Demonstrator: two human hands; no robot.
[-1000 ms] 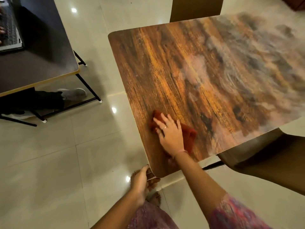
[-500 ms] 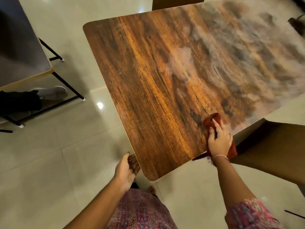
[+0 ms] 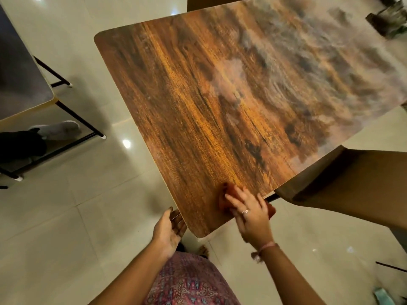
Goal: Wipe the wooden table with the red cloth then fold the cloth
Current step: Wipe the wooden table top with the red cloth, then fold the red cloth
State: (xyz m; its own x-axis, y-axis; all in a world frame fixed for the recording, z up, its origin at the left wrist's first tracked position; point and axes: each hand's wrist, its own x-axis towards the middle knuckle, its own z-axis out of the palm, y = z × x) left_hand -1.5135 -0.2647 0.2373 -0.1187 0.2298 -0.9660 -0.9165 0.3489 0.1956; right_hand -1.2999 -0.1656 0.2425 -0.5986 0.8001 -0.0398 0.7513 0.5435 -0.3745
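The wooden table [image 3: 220,95] fills the middle of the head view, with its near corner pointing toward me. The red cloth [image 3: 229,194] lies bunched on the tabletop close to that near corner. My right hand [image 3: 248,214] presses flat on top of the cloth and hides most of it. A red edge also shows past the fingers at the table's near right edge. My left hand [image 3: 168,230] is at the left side of the near corner, fingers spread against the table's edge, holding nothing.
A brown chair [image 3: 352,183] stands tucked against the table's right side. Another chair back [image 3: 209,3] shows at the far edge. A grey table [image 3: 19,89] with black legs stands to the left, with a person's shoe [image 3: 57,130] under it. Pale tiled floor surrounds everything.
My right hand has slid the cloth from the table's near right edge leftward to the near corner, after sweeping right before that. My left hand stays at the corner edge.
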